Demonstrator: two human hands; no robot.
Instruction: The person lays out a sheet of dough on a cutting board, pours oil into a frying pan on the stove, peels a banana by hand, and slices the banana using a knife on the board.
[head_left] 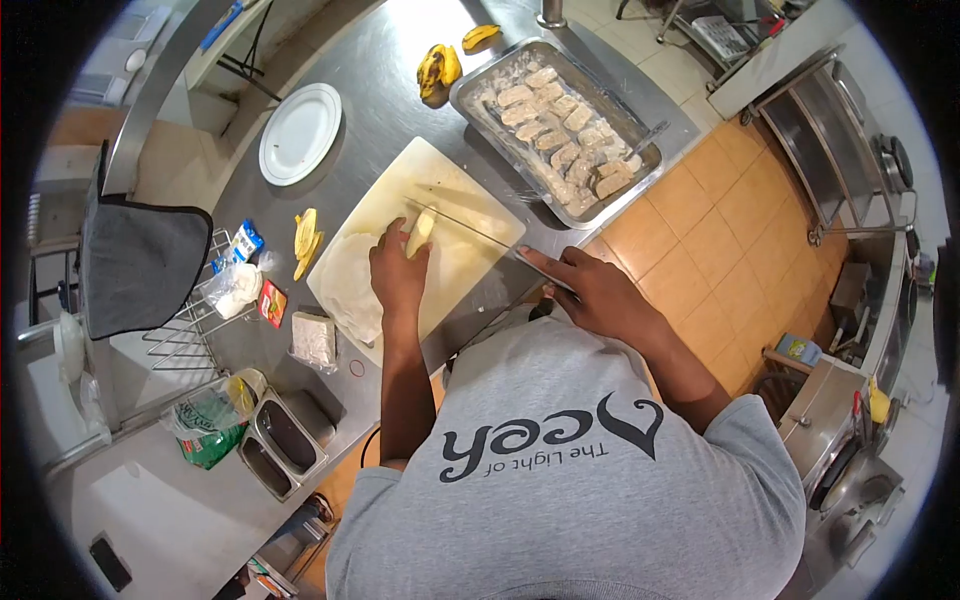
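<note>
On the pale cutting board (385, 190) lies a peeled banana (421, 232), its length pointing away from me. My left hand (400, 265) has its fingers closed around the near part of it. My right hand (598, 292) grips a knife (470, 228) by its handle, which is mostly covered by the fingers. The long thin blade reaches leftward across the board, over the far part of the banana; whether it touches the fruit I cannot tell. A thin whitish sheet (350, 280) covers the board's left side, next to my left wrist.
A metal tray (480, 125) of coated pieces stands at the back right. Behind the board are spotted bananas (437, 70) and a white plate (300, 135). To the left lie a banana peel (306, 242), small packets (271, 303), a wrapped block (313, 340) and metal containers (285, 440).
</note>
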